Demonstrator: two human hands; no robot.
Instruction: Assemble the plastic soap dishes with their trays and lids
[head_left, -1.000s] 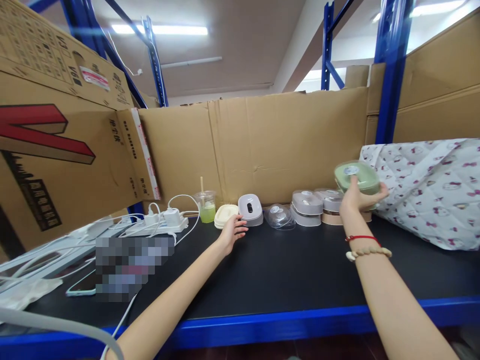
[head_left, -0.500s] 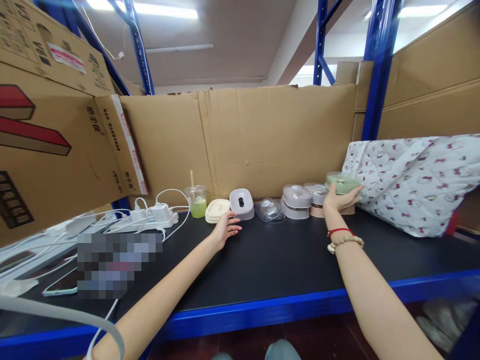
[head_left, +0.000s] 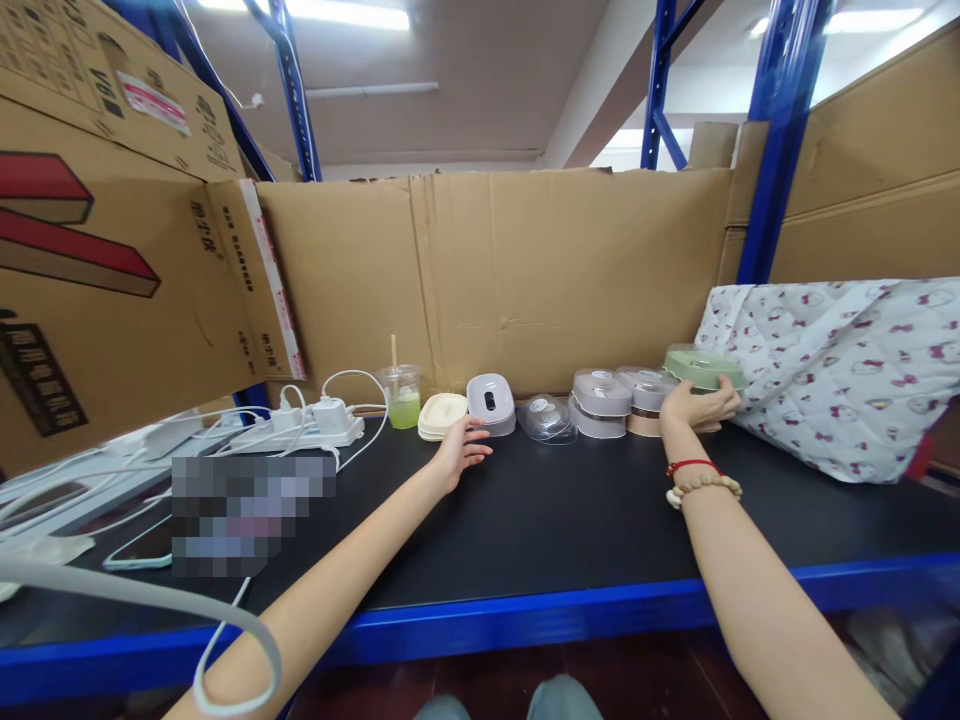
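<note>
My left hand [head_left: 457, 455] reaches over the black tabletop, fingers spread and holding nothing. It is just in front of a stack of cream lids [head_left: 442, 415] and a pale grey oval lid with a dark slot [head_left: 491, 398], which leans on a grey piece. My right hand [head_left: 699, 405] has its fingers curled against the front and underside of a green container with a clear lid [head_left: 703, 366]. A brown container [head_left: 645, 422] is partly hidden behind that hand. Beside it are stacked grey containers with clear lids [head_left: 600, 400]. Clear plastic lids [head_left: 547, 418] lie between my hands.
A cup of green drink with a straw [head_left: 405, 405] stands left of the lids. A white power strip [head_left: 330, 430], cables and a phone [head_left: 142, 545] lie further left. Cardboard [head_left: 585, 270] walls the back. A quilted patterned bag [head_left: 840, 380] sits at the right.
The view has turned slightly left, so everything sits a little further right. My right fingers are bent more around the front of the green container. My left hand stays open by the lids.
</note>
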